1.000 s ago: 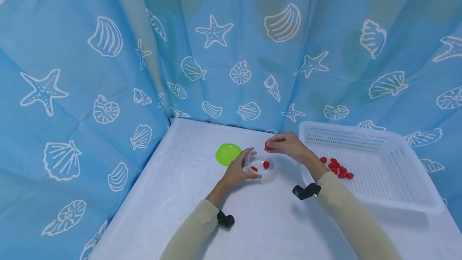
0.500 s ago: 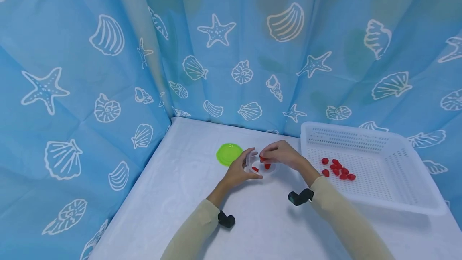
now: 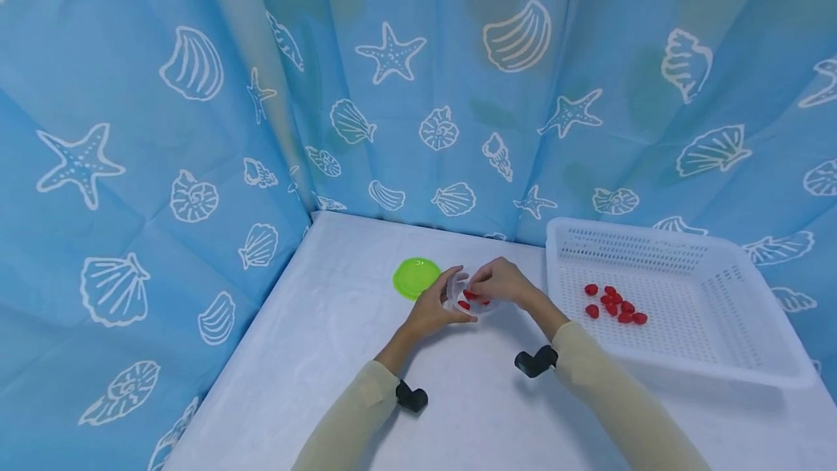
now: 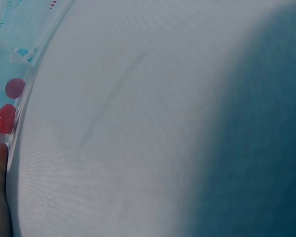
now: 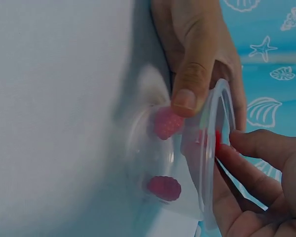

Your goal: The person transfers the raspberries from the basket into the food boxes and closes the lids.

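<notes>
My left hand (image 3: 428, 311) grips a small clear plastic tub (image 5: 205, 197) from its left side, with the thumb on its wall in the right wrist view. The tub is tilted, its mouth toward my right hand (image 3: 503, 283). Two raspberries lie inside it: one raspberry (image 5: 166, 123) near the left thumb, another raspberry (image 5: 164, 188) lower down. Between the thumb and fingers of my right hand is a red raspberry (image 5: 218, 140), at the tub's mouth. The left wrist view shows a raspberry (image 4: 5, 118) through the clear wall at its left edge.
A round green lid (image 3: 415, 278) lies on the white-covered table (image 3: 314, 355), just left of the tub. At right stands a white perforated basket (image 3: 686, 282) with several raspberries (image 3: 626, 307). A blue shell-patterned curtain (image 3: 392, 129) hangs behind and at left.
My right hand has moved left and down with the raspberry, from above the tub to inside its mouth. The left hand and tub have stayed nearly in place.
</notes>
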Tool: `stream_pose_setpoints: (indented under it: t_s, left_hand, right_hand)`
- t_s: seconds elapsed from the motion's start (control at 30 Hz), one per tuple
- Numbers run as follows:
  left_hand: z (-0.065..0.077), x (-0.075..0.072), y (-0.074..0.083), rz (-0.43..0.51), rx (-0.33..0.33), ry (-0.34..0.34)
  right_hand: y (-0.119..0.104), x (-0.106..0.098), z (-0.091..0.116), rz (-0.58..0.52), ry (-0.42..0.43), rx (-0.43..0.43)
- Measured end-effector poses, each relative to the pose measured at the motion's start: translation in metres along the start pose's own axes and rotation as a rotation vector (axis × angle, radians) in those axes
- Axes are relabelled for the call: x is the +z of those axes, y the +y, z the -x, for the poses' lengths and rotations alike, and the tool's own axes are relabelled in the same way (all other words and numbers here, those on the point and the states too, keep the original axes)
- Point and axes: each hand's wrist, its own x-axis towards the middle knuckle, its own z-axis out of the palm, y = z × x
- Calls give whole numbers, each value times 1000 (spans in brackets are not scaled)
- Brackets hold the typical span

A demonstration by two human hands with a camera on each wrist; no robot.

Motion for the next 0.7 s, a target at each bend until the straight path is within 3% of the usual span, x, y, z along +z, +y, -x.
stream_pose_setpoints:
  t_s: [0.37,0.7]
  left_hand:
    - [-2,0,-1,-5,1,4]
    - [-2,1,0,-4,5,4]
  right_hand:
    - [-1,-18,9,-167,43,-4]
    - [11,-79,22,-406,84,-8]
